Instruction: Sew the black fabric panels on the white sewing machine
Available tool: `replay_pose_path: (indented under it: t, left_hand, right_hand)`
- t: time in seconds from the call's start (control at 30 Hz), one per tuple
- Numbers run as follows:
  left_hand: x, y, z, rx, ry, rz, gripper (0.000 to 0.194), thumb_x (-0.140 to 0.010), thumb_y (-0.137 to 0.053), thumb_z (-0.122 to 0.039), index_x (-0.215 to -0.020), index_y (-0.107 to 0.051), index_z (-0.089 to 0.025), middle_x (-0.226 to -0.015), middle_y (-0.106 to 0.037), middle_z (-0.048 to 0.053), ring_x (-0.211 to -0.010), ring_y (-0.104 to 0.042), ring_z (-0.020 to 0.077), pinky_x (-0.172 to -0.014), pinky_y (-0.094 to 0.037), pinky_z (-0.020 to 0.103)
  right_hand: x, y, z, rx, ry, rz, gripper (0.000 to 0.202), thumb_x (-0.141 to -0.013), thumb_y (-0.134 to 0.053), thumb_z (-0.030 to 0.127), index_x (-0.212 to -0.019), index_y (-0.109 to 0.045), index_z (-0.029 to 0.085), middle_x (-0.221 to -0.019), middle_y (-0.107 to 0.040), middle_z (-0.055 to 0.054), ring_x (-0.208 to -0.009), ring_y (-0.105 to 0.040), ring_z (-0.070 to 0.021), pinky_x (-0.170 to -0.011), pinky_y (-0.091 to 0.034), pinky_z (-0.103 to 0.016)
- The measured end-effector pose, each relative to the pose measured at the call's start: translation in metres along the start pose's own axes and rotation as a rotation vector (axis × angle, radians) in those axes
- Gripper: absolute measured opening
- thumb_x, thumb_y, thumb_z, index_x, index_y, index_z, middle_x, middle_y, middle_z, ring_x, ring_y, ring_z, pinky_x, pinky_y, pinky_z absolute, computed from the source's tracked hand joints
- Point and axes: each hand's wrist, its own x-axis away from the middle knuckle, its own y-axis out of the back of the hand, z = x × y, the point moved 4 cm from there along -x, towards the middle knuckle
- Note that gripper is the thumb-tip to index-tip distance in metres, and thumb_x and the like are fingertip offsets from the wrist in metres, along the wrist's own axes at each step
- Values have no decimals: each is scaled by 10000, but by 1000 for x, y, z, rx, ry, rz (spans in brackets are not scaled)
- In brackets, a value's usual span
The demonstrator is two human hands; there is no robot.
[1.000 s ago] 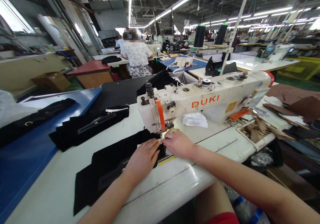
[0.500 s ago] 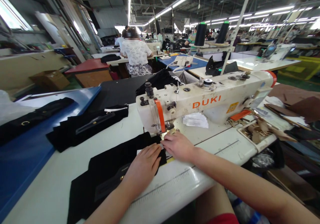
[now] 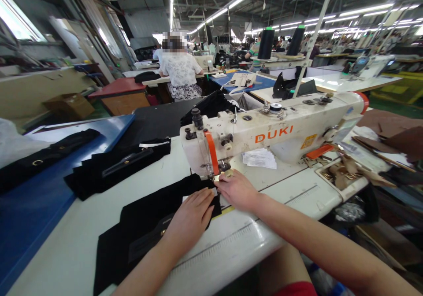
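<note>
A black fabric panel [image 3: 145, 208] lies flat on the sewing machine bed, its far end under the presser foot area. My left hand [image 3: 191, 214] rests flat on it, fingers stretched out. A white label or slip [image 3: 214, 192] shows at those fingertips, partly hidden. My right hand [image 3: 238, 190] is close beside the needle area, its bent fingers closed at the panel's right edge; the fingertips' exact hold is partly hidden. The white sewing machine [image 3: 241, 133] marked DUKI carries an orange guard [image 3: 212, 153] just behind my fingers.
A stack of white labels [image 3: 259, 159] lies under the machine arm. Folded black pieces [image 3: 119, 166] lie to the left, another black piece [image 3: 49, 153] on a blue surface. A parts tray [image 3: 343, 177] sits at right. Thread cones [image 3: 266, 44] stand behind; a person [image 3: 179, 69] sits ahead.
The whole view has shifted slightly to the right. Both hands keep nearly the same places on the fabric, and no clear feed of the panel shows.
</note>
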Motion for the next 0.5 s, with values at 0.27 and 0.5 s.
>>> replay_pose_path:
  t: [0.27, 0.5]
  left_hand:
    - [0, 1, 1, -12, -14, -11, 344, -963, -404, -271, -1173, -643, -142, -1184, -681, 106, -1119, -622, 222, -977, -514, 389]
    - [-8, -1, 12, 26, 12, -6, 354, -967, -400, -280, -1196, -631, -142, -1206, -672, 103, -1146, -606, 221, -1005, -493, 397]
  right_hand:
    - [0, -1, -1, 6, -6, -12, 219, -979, -439, 211, -1025, -646, 157, -964, -647, -91, -951, -531, -225, -854, -400, -363]
    - [0, -3, -3, 5, -30, -78, 199, -967, -464, 192, -947, -656, 144, -904, -657, -86, -944, -529, -228, -856, -399, -354]
